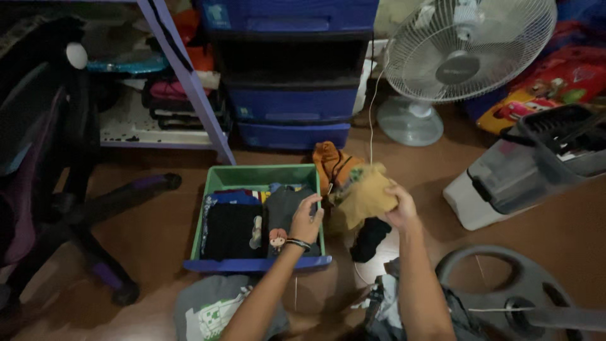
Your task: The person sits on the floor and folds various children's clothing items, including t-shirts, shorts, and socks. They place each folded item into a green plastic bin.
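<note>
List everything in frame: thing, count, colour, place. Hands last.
drawer tray: 1, green with blue front, floor centre, holds folded clothes
folded clothes: several, black, blue, grey, in tray
tan garment: 1, held beside tray
orange garment: 1, floor behind tan one
black garment: 1, floor right of tray
grey shirt: 1, floor, bottom
drawer unit: 1, blue, top centre
fan: 1, white, top right
office chair: 1, dark, left
left hand: on tray's clothes, wristband
right hand: fingers grip tan garment
</note>
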